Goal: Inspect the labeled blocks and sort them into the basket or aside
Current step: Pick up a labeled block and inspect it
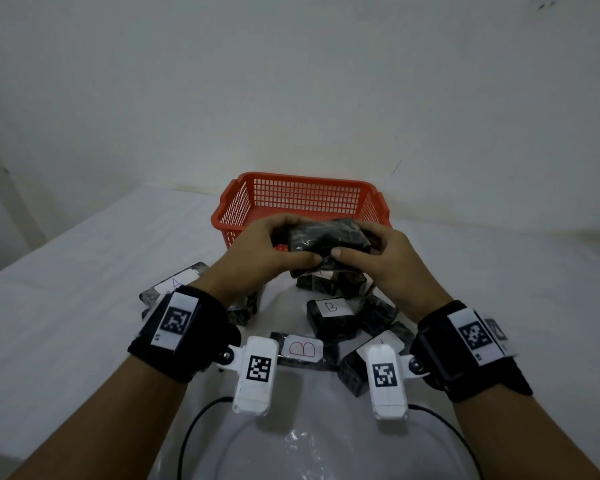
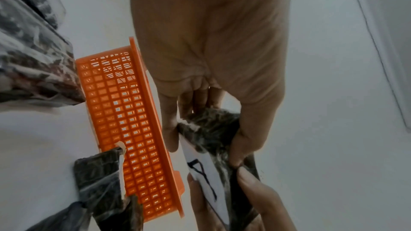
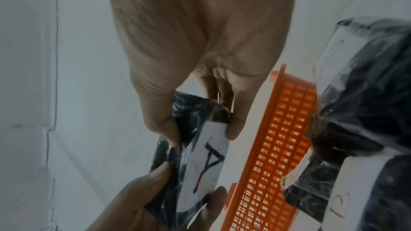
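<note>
Blocks wrapped in shiny black plastic lie in a bunch on the white table [image 1: 84,258], and one black wrapped block with a white paper label [image 1: 326,237] is up in the air, held by both hands. The left hand [image 1: 257,251] grips its left end, with the thumb on the near side and the fingers curled over the far side. The right hand [image 1: 378,258] grips the right end the same way. The two thumbs almost touch in the middle. This block is just in front of the orange plastic basket with a grid of holes [image 1: 302,195], above the other blocks.

From the right wrist view, the label on the held block [image 3: 206,161] shows a black letter A, and it faces down and away from the person's head. The left wrist view shows the same label [image 2: 206,173] between the fingers.

The basket stands at the far side of the table by the white wall [image 1: 291,81]. What is inside it cannot be seen.

On the table near the wrists, a block with a black letter B [image 1: 331,315] lies in the middle. A block with a red letter B [image 1: 302,349] lies closer to the person. A block with a letter A [image 1: 177,282] lies to the left, partly behind the left wrist. More black blocks sit around them, but their labels cannot be read.

Both wrists wear black bands with white square code tags [image 1: 177,320].
</note>
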`<state>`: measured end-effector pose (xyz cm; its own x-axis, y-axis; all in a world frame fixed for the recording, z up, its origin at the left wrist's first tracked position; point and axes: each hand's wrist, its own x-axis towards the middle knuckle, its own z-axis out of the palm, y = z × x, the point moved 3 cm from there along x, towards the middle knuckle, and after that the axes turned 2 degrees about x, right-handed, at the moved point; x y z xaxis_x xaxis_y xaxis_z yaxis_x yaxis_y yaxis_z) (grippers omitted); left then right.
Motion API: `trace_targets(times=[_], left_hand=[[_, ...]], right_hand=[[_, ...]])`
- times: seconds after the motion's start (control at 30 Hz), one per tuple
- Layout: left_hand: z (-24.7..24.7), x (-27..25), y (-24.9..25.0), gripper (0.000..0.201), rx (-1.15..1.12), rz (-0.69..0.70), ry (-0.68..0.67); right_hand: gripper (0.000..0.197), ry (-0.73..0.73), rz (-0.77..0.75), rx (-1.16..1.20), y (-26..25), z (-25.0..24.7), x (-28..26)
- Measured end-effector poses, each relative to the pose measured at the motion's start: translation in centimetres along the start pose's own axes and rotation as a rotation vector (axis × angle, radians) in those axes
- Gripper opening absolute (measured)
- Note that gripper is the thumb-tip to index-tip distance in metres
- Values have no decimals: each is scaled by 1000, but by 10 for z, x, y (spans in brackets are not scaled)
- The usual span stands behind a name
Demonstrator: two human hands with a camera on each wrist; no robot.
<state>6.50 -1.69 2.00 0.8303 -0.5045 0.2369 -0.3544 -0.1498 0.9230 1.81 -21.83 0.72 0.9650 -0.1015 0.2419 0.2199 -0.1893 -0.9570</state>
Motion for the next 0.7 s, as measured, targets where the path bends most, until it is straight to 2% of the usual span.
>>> trace_targets(times=[0.13, 0.23, 0.27, 0.37, 0.43, 0.5, 0.63, 0.7], left_hand=[[1, -1, 0, 50, 63, 29, 44], [2, 0, -3, 55, 128, 64, 90], [2, -1, -4, 57, 161, 78, 96], [5, -5, -4, 64, 202, 102, 71], [8, -9, -6, 71, 143, 87, 28], [15, -12, -6, 75, 19, 20, -16], [20, -15, -3, 30, -149, -64, 9], [17, -15, -3, 24, -137, -55, 47]], right_hand=[[62, 11, 0, -10, 4, 0, -3], [72, -45, 71, 20, 10, 3, -5], [71, -67, 108, 76, 12, 4, -6], [47, -59, 173, 229, 11, 3, -11], [35, -1, 173, 236, 12, 0, -12], [34, 51, 138, 207, 15, -3, -13], [36, 97, 104, 199, 15, -3, -18], [36, 77, 110, 218, 14, -1, -20]])
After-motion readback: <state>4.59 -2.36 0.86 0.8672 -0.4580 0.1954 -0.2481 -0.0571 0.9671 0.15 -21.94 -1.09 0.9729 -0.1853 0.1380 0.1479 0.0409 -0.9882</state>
